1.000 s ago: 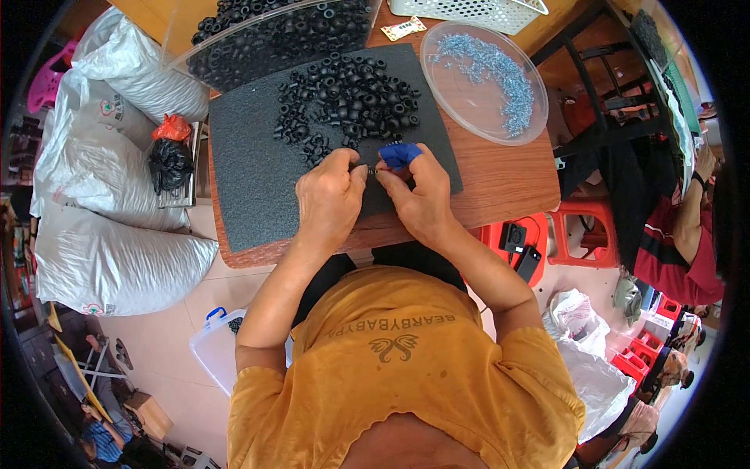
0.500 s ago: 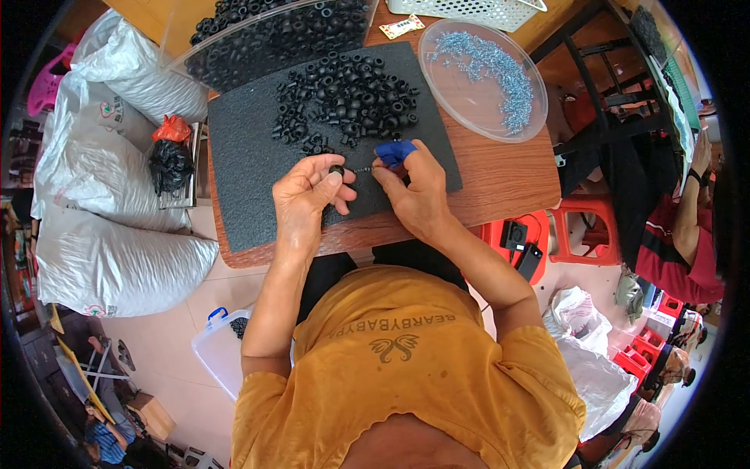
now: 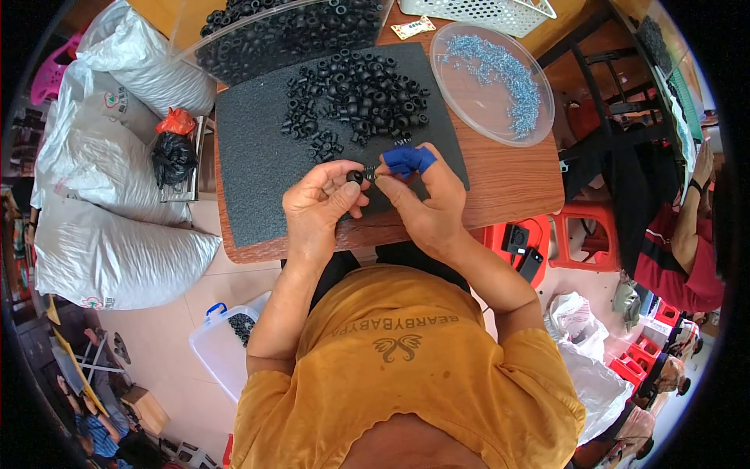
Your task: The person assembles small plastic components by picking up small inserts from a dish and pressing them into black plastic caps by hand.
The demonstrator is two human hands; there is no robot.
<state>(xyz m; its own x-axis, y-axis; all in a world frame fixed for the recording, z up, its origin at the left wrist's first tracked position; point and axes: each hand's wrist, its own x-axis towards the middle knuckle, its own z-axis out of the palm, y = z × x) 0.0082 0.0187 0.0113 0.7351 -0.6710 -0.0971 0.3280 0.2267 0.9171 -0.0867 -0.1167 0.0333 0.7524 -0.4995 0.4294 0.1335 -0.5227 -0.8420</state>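
My left hand (image 3: 319,202) pinches a small round black plastic piece (image 3: 355,177) between thumb and fingers. Close beside it, my right hand (image 3: 431,199) grips a small metal spring (image 3: 370,173) with thumb and forefinger. Spring and piece meet or nearly meet; I cannot tell whether the spring's end is inside. Blue tape (image 3: 408,161) wraps the right forefinger. Beyond the hands, a heap of similar black pieces (image 3: 375,94) lies on a dark foam mat (image 3: 254,172). Another spring (image 3: 402,141) shows just above the taped finger.
A clear round lid (image 3: 469,109) at the table's right holds many small springs (image 3: 525,98). At the back stand a clear bin of black pieces (image 3: 289,39) and a white perforated basket (image 3: 500,12). Silvery sacks (image 3: 117,242) fill the left; a red stool (image 3: 586,234) stands right.
The gap between my hands has narrowed, bringing the black piece up to the spring. The view has shifted slightly, uncovering a spring above the right forefinger.
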